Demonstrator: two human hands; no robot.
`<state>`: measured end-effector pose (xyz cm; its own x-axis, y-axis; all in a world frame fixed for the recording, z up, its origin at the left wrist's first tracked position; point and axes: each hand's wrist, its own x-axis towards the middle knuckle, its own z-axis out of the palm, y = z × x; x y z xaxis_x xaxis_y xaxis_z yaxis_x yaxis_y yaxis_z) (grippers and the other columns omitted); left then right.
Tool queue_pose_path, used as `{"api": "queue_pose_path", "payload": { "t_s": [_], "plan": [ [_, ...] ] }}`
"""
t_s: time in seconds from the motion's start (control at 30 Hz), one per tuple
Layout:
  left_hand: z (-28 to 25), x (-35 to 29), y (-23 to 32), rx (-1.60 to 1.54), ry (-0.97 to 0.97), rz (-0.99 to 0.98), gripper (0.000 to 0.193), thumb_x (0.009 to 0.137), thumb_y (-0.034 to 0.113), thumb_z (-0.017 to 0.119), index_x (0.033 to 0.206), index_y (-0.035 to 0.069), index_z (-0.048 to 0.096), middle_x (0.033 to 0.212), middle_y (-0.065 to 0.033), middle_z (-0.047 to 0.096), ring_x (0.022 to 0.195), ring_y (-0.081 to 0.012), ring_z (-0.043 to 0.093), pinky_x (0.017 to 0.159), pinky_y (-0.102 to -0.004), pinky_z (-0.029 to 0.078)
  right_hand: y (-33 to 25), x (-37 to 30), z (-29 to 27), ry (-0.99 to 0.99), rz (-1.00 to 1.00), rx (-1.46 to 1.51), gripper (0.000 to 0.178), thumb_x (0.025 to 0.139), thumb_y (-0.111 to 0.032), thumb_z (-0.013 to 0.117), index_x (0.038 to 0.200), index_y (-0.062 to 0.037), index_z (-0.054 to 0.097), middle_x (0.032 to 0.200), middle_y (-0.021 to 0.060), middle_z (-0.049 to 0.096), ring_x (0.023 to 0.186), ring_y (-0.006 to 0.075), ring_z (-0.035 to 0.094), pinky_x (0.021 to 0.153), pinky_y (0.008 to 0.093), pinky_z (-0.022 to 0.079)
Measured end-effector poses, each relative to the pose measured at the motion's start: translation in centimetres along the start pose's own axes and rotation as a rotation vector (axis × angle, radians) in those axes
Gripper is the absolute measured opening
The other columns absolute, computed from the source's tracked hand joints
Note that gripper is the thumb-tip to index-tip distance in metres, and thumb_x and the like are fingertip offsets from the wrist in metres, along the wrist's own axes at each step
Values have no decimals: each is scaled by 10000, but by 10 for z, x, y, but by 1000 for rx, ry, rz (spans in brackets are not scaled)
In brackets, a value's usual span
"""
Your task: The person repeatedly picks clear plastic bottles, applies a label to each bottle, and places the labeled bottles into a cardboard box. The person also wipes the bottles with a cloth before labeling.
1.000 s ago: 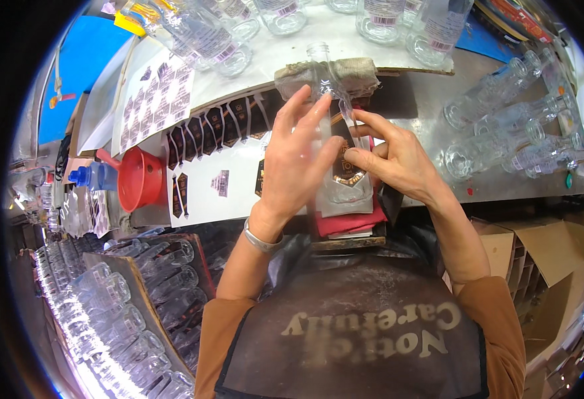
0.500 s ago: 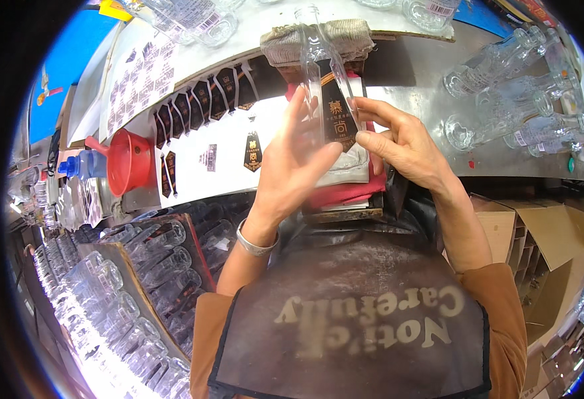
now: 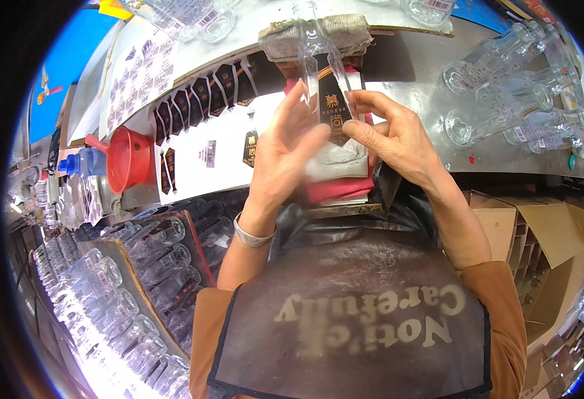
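Head view shows us a clear glass bottle (image 3: 315,40) lying in front of the person, its neck over a rolled grey cloth (image 3: 279,44) and pointing away, its base end over a folded white cloth (image 3: 335,167). On the bottle we see a black label (image 3: 332,83) with gold lettering and a pointed lower end. The right hand (image 3: 398,136) is at the bottle's right side, its thumb on the label's lower right edge and its forefinger along the glass; we cannot tell how firmly it grips. The left hand (image 3: 284,149), blurred, is at the other side with fingers and thumb spread, clasping nothing; whether it touches the glass we cannot tell.

Beneath the white cloth lies a red cloth (image 3: 338,191). To the left we find a white sheet (image 3: 192,174) carrying a row of black labels (image 3: 203,95) and, nearer the left hand, a single black label (image 3: 250,150). Beyond the sheet are a red dipper (image 3: 128,159) and a blue-capped container (image 3: 91,164). Well to the right, several clear bottles (image 3: 495,66) lie on the metal tabletop (image 3: 432,126), with an open cardboard box (image 3: 551,233) below. Racked bottles (image 3: 112,332) fill the lower left, beside the person's brown apron (image 3: 365,359).
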<state>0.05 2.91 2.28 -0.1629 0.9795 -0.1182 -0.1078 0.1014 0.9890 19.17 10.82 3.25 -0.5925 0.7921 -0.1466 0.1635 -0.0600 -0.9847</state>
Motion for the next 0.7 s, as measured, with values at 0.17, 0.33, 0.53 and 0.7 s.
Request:
{"api": "queue_pose_path", "payload": {
  "t_s": [0.17, 0.33, 0.53, 0.7],
  "plan": [
    [3, 1, 1, -17, -4, 15, 726, 898, 28, 700, 1517, -14, 322, 1398, -233, 514, 1276, -269, 534, 1084, -389, 420, 3, 0, 0, 34, -20, -2, 556, 902, -263, 724, 1307, 71, 541, 1133, 162, 682, 784, 117, 677, 673, 260, 527],
    [7, 0, 0, 1, 15, 54, 725, 896, 30, 699, 1512, -24, 320, 1409, -239, 509, 1278, -264, 532, 1063, -382, 446, 7, 3, -3, 22, 40, 35, 535, 917, -297, 702, 1297, 53, 562, 1104, 157, 699, 714, 104, 654, 625, 235, 504],
    [14, -1, 4, 169, 76, 139, 723, 885, 67, 704, 1496, -51, 335, 1395, -213, 544, 1208, -233, 593, 1004, -348, 487, 55, 21, -39, 389, 247, 810, 367, 988, -308, 615, 1176, 7, 603, 997, 83, 666, 780, 114, 633, 677, 225, 511],
    [15, -4, 4, 329, 129, 219, 744, 862, 87, 702, 1493, -64, 336, 1348, -229, 590, 1054, -218, 683, 908, -332, 526, 11, 22, -31, 258, -91, 467, 266, 947, -135, 636, 1177, -6, 602, 1070, 52, 643, 956, 121, 614, 840, 259, 510]
  ]
}}
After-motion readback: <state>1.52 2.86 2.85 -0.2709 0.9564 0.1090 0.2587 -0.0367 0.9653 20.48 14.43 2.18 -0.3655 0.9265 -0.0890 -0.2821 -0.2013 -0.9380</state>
